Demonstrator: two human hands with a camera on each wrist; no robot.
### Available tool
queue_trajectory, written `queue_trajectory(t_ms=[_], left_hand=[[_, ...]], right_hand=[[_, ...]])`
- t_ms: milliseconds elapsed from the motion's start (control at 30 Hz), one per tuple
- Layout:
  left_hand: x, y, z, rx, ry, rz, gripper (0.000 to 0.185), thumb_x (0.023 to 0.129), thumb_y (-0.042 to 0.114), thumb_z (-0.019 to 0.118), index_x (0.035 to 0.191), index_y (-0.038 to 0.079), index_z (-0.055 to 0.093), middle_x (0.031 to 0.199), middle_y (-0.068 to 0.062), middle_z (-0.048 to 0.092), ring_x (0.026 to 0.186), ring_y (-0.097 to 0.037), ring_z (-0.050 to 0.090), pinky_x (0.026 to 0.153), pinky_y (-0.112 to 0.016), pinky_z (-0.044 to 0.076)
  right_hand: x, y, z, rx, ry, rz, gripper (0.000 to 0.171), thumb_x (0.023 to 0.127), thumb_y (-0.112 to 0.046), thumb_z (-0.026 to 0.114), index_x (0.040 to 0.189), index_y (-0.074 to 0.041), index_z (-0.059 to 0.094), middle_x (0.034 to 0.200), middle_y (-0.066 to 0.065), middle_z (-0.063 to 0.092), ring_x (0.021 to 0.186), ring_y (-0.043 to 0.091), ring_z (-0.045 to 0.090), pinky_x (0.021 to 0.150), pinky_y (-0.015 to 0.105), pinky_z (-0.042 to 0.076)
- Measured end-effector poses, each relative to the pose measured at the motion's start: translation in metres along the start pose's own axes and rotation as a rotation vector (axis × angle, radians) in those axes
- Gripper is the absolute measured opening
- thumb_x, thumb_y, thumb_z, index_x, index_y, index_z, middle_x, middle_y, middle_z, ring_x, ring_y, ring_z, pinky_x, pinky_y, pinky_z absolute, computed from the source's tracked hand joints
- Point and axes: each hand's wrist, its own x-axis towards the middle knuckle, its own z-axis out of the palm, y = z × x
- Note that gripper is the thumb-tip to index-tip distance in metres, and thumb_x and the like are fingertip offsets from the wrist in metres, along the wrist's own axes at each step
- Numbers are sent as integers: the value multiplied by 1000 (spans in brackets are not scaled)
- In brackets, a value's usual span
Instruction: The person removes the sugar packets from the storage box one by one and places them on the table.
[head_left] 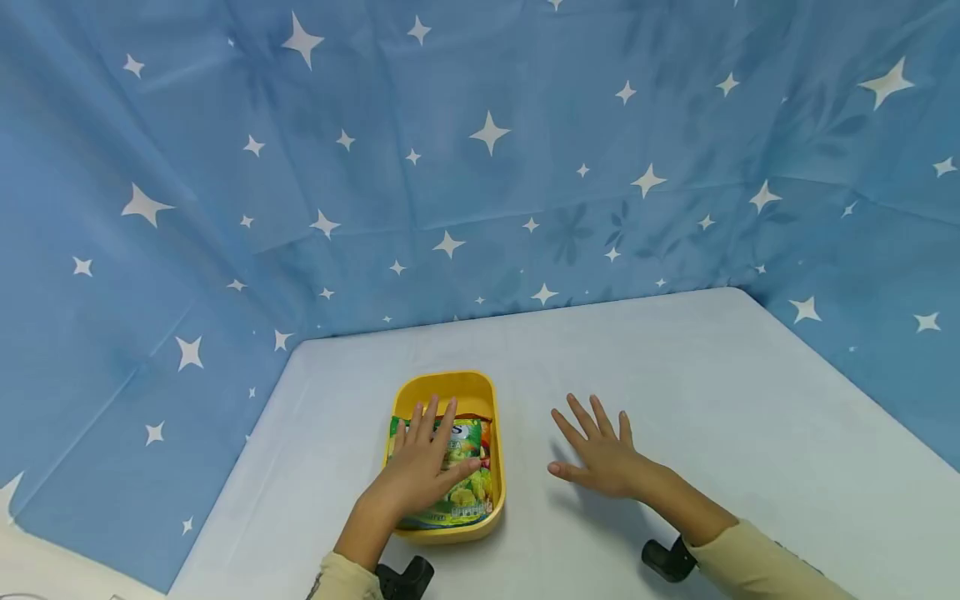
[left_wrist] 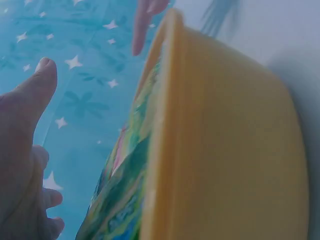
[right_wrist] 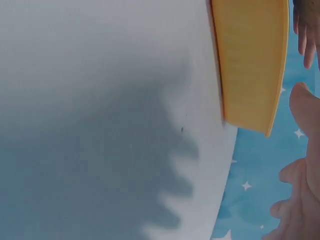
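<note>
The left hand (head_left: 422, 471) lies flat, fingers straight and slightly spread, pressing on top of one glossy green snack packet printed with yellow-green fruit (head_left: 459, 492); nothing is curled round it, so the hand rests on the packet and does not grip it. The packet lies inside a single rounded rectangular yellow plastic tub (head_left: 450, 385), filling its near half, with a sliver of something red and orange showing at the packet's right edge. The right hand (head_left: 600, 454) is spread wide with straight fingers, palm down, above or on the white table (head_left: 712, 400) just right of the tub; it holds nothing, and contact with the surface cannot be told. Two hands, one tub, one packet. A blue cloth with white stars (head_left: 480, 150) hangs behind.
</note>
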Motion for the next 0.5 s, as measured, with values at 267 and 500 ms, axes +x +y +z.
queue_trajectory(t_ms=[267, 500], left_hand=[[-7, -30, 2, -246, 117, -77, 77, 93, 45, 41, 147, 10, -1, 153, -19, -3, 139, -40, -6, 109, -60, -4], [-5, -67, 19, -725, 180, -181, 68, 97, 42, 30, 147, 16, -9, 153, -18, -7, 139, -40, -4, 107, -65, 5]], right_hand=[[-4, -16, 6, 271, -110, -25, 83, 89, -51, 47, 147, -6, 9, 152, 20, -1, 138, 41, -4, 105, 66, 9], [1, -50, 14, 610, -223, -3, 82, 90, -53, 42, 148, -12, 0, 153, 15, -2, 140, 37, 1, 109, 59, 13]])
